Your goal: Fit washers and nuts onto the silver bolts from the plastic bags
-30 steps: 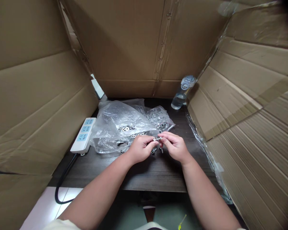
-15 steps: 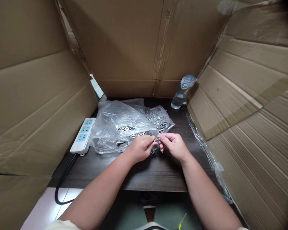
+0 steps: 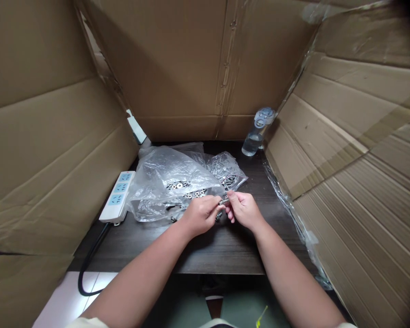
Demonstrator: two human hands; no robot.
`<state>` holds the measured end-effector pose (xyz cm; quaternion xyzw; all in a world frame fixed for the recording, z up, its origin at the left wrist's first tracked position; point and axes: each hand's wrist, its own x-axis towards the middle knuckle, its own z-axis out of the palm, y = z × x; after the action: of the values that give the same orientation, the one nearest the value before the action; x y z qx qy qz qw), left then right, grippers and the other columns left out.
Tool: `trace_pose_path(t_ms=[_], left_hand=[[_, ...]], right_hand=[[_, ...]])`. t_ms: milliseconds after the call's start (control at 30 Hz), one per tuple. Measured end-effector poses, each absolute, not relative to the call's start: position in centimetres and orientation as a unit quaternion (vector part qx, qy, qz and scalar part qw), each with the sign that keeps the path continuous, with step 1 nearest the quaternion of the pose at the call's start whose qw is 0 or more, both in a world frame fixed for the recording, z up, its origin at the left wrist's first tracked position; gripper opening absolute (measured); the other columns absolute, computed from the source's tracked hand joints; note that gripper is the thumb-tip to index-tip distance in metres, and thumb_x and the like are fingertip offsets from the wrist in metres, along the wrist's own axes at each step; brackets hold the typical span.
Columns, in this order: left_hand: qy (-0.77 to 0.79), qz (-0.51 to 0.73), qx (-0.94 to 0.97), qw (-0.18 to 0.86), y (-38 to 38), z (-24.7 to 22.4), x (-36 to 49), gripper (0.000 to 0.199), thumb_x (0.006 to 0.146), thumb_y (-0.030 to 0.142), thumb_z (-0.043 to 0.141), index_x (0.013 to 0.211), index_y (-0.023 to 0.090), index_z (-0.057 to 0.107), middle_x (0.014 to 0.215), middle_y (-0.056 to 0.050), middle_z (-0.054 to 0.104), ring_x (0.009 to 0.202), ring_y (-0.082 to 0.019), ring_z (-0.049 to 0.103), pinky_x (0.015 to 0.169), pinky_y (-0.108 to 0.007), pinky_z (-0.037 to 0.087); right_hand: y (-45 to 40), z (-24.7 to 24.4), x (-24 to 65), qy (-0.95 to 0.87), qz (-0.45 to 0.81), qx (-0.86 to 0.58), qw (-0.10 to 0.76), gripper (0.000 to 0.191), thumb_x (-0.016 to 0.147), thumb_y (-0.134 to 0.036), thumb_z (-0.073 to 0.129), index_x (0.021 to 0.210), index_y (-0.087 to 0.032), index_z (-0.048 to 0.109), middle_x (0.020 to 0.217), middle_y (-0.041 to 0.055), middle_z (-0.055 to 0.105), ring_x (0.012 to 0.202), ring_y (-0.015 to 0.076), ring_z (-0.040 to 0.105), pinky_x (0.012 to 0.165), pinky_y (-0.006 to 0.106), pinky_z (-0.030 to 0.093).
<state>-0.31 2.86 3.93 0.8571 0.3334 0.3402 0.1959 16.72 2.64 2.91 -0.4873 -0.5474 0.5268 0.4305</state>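
Note:
Between my two hands, over the dark table (image 3: 222, 255), is a small metal bolt (image 3: 224, 201). My left hand (image 3: 202, 213) pinches its left end, and the fingers of my right hand (image 3: 244, 209) are closed on its right end. Just behind them lies a clear plastic bag (image 3: 164, 166) with several washers and nuts (image 3: 179, 186) showing at its opening. A second clear bag (image 3: 225, 165) holds several screws. Another small metal piece (image 3: 219, 216) sits under my fingers, partly hidden.
A white power strip (image 3: 117, 198) with a black cable (image 3: 89, 262) lies at the table's left. A water bottle (image 3: 254, 134) stands at the back right. Cardboard walls (image 3: 177, 68) enclose the left, back and right sides.
The view has shifted slightly. Both hands remain together on the bolt, with the right fingers slightly repositioned around it.

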Motion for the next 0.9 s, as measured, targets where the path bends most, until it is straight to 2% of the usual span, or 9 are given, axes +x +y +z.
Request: trace_pose_path(t_ms=[133,267,333,467,600,667,733,800,900], left_hand=[[0.345,0.368,0.817,0.280,2.7,4.7,0.0,0.026,0.090,0.027,0.045,0.078,0.017,0.066,0.065,-0.002,0.060,0.059,-0.011,0.051,0.061,-0.022,0.038],[0.369,0.370,0.779,0.348,2.4,5.7,0.0,0.028,0.090,0.030,0.047,0.080,0.017,0.070,0.066,-0.002,0.063,0.060,-0.012,0.054,0.062,-0.022,0.040],[0.344,0.366,0.775,0.385,2.3,6.1,0.0,0.029,0.091,0.029,0.046,0.081,0.018,0.070,0.073,-0.003,0.067,0.066,-0.013,0.058,0.068,-0.023,0.042],[0.324,0.364,0.790,0.371,2.4,5.8,0.0,0.028,0.090,0.028,0.048,0.077,0.017,0.070,0.070,-0.003,0.066,0.063,-0.012,0.056,0.066,-0.022,0.042],[0.328,0.389,0.802,0.314,2.6,5.0,0.0,0.024,0.088,0.027,0.052,0.074,0.015,0.069,0.061,0.000,0.059,0.056,-0.010,0.050,0.058,-0.021,0.039],[0.333,0.390,0.800,0.312,2.7,5.0,-0.1,0.024,0.088,0.026,0.052,0.073,0.015,0.068,0.059,0.001,0.057,0.054,-0.009,0.048,0.056,-0.020,0.038],[0.337,0.386,0.796,0.324,2.7,5.2,-0.1,0.026,0.089,0.026,0.051,0.074,0.015,0.068,0.060,0.000,0.059,0.054,-0.009,0.049,0.057,-0.020,0.039],[0.326,0.381,0.794,0.343,2.7,5.5,-0.1,0.026,0.090,0.025,0.048,0.077,0.016,0.069,0.067,-0.001,0.064,0.059,-0.010,0.053,0.063,-0.021,0.041],[0.316,0.379,0.798,0.345,2.6,5.5,-0.1,0.026,0.090,0.026,0.049,0.077,0.016,0.069,0.067,-0.001,0.064,0.060,-0.010,0.054,0.063,-0.021,0.041]], right_hand=[[2.9,3.1,17.6,-0.547,0.544,-0.453,0.446,0.063,0.082,-0.070,0.038,0.066,-0.012,0.057,0.052,0.0024,0.056,0.037,0.0098,0.053,0.032,0.019,0.042],[2.6,4.0,18.4,-0.547,0.579,-0.368,0.480,0.038,0.080,-0.049,0.062,0.094,-0.014,0.063,0.067,0.0021,0.062,0.052,0.0121,0.059,0.046,0.024,0.051],[2.3,4.2,18.5,-0.565,0.581,-0.341,0.477,0.033,0.076,-0.038,0.070,0.101,-0.016,0.064,0.069,0.0013,0.063,0.055,0.0127,0.060,0.051,0.026,0.053],[2.1,4.1,18.2,-0.586,0.557,-0.373,0.456,0.028,0.079,-0.041,0.066,0.086,-0.014,0.066,0.056,-0.0004,0.059,0.046,0.0118,0.055,0.043,0.023,0.048],[2.4,3.6,18.2,-0.581,0.550,-0.418,0.430,0.051,0.085,-0.059,0.047,0.065,-0.013,0.058,0.048,-0.0003,0.053,0.037,0.0092,0.048,0.033,0.020,0.038],[2.5,3.7,18.4,-0.559,0.567,-0.407,0.448,0.051,0.085,-0.060,0.046,0.075,-0.013,0.061,0.055,0.0011,0.056,0.041,0.0105,0.052,0.035,0.021,0.041],[2.4,4.0,18.5,-0.560,0.575,-0.378,0.462,0.039,0.082,-0.051,0.058,0.093,-0.014,0.063,0.062,0.0008,0.060,0.048,0.0118,0.057,0.043,0.023,0.047],[2.2,4.3,18.5,-0.575,0.569,-0.352,0.470,0.035,0.078,-0.040,0.068,0.102,-0.016,0.062,0.065,0.0003,0.062,0.052,0.0124,0.058,0.049,0.025,0.050],[2.1,4.3,18.4,-0.595,0.546,-0.366,0.462,0.026,0.080,-0.041,0.065,0.079,-0.014,0.065,0.059,0.0005,0.059,0.046,0.0108,0.054,0.044,0.023,0.047]])
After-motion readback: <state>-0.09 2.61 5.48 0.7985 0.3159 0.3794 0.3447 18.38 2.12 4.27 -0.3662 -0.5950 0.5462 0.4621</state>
